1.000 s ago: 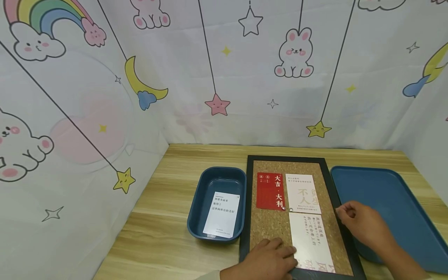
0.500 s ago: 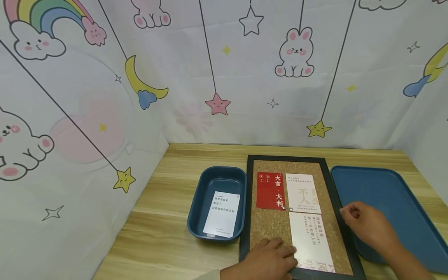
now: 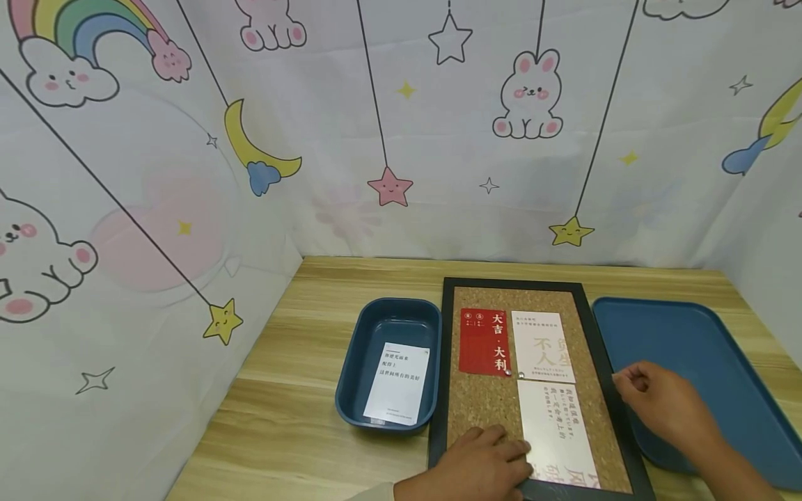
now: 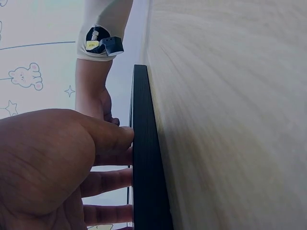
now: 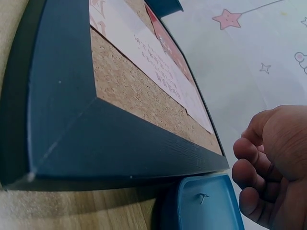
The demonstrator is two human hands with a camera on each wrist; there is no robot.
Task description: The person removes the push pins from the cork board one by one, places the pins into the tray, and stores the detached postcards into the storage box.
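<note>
A cork board point(image 3: 482, 403) in a black frame point(image 3: 510, 283) lies on the table. On it are a red card point(image 3: 482, 341), a white card with gold characters point(image 3: 541, 337) and, below that, another white card point(image 3: 554, 424). Silver thumbtacks point(image 3: 507, 372) show at lower corners of the upper two. My left hand point(image 3: 479, 463) rests on the board's front left, fingertips at the lower card's edge, thumb against the frame's side point(image 4: 146, 143). My right hand point(image 3: 664, 403) hovers beside the frame's right edge, fingers curled, thumb and forefinger tips together; I cannot tell if something small is between them.
Left of the board stands a deep blue bin point(image 3: 360, 362) with a white card point(image 3: 397, 383) inside. A shallow blue tray point(image 3: 664, 327) sits on the right; a small metal thumbtack point(image 5: 204, 197) lies in it. A white cartoon-printed cloth point(image 3: 464, 229) hangs behind the wooden table point(image 3: 294, 417).
My right hand has shifted slightly right, away from the board's frame toward the tray. The left hand, cards and thumbtacks have stayed in place.
</note>
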